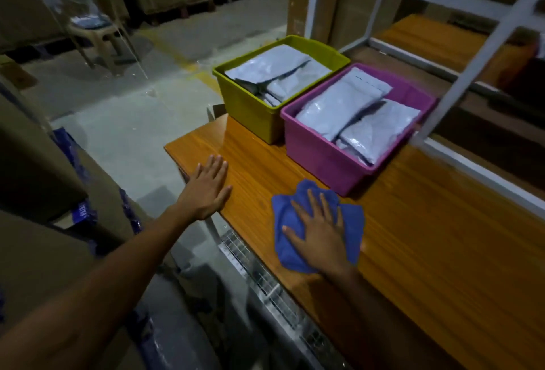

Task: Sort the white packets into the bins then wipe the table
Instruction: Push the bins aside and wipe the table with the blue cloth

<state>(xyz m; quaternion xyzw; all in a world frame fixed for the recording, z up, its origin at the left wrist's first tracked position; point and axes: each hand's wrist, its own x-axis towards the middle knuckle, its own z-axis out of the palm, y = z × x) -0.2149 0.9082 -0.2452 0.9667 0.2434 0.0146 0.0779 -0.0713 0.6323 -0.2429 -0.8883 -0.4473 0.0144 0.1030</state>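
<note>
A green bin (250, 110) and a pink bin (318, 157) stand side by side at the far end of the wooden table (427, 237). White packets (274, 70) fill the green bin, and more white packets (345, 107) lie in the pink one. A blue cloth (286, 216) lies on the table just in front of the pink bin. My right hand (320, 231) presses flat on the cloth with fingers spread. My left hand (206, 188) rests flat and open on the table's left edge, holding nothing.
A white metal shelf frame (460, 74) rises along the table's right side. Cardboard boxes (35, 163) stack up at the left. A plastic chair (97, 30) stands on the concrete floor beyond. A wire rack (265, 281) sits under the table's near edge.
</note>
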